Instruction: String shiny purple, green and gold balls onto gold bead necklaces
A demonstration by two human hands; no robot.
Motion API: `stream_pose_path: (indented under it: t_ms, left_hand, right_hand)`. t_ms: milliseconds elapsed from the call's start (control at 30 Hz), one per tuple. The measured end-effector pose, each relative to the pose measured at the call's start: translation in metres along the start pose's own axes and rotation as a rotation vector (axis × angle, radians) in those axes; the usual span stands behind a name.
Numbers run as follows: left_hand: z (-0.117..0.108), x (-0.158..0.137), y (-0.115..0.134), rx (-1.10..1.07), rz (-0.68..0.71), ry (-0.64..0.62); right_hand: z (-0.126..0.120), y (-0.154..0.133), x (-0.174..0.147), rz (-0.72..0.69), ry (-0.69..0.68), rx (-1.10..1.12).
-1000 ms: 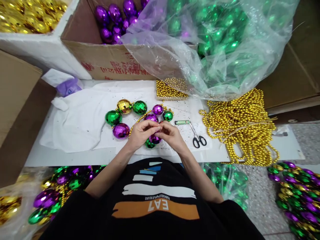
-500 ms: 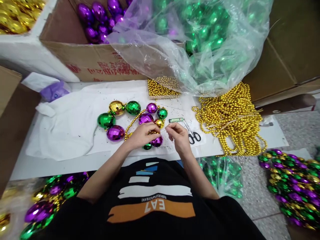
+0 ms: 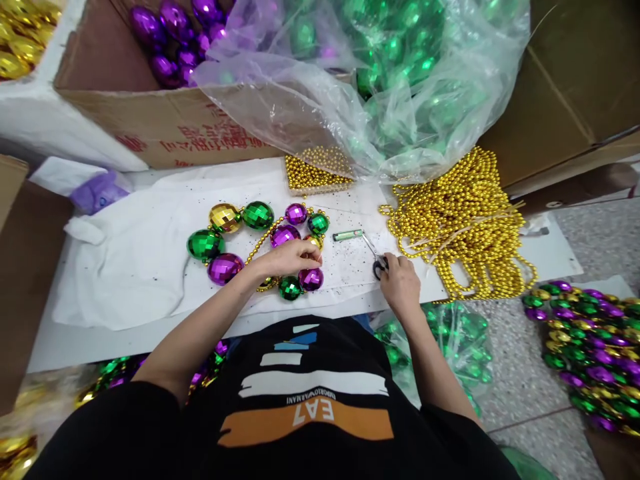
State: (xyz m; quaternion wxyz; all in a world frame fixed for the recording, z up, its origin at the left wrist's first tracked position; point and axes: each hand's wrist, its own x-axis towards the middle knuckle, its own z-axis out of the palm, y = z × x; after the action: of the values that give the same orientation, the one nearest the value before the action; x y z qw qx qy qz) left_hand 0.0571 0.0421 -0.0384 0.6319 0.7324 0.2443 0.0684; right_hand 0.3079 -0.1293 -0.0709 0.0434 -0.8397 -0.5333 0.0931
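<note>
A bead necklace of large faceted purple, green and gold balls with small gold beads lies on the white cloth. My left hand is over its right part, fingertips pinched together beside a gold ball and a purple ball. Whatever thin piece is between those fingertips is too small to make out clearly. At the black handles of a pair of scissors, my right hand has its fingers curled onto them. The scissors lie flat, blades toward a small green tube-like lighter.
Behind the cloth stand a clear box of gold beads and a carton of purple balls. A plastic bag of green balls hangs over them. Gold bead strands pile up at the right; finished-looking necklaces lie beyond the table edge.
My right hand has left the necklace area and moved right to the scissors' handles. My left hand stays at the necklace. The view has shifted slightly.
</note>
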Motion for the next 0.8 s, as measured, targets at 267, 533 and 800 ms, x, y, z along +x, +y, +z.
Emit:
stream_pose_path:
  t_ms: [267,533,800]
  left_hand:
    - [-0.014,0.004,0.016,0.053,0.122,-0.118]
    - [-0.011,0.018,0.023,-0.001,0.002,-0.204]
    - [-0.012,0.018,0.033,0.135,-0.04,-0.17]
  right_hand:
    - [-0.028,0.032,-0.015,0.156,-0.081,0.909]
    - [-0.029,-0.01,-0.072,0.052,-0.674,1.419]
    - [-0.024,-0.032,-0.072,-0.025,-0.647,1.289]
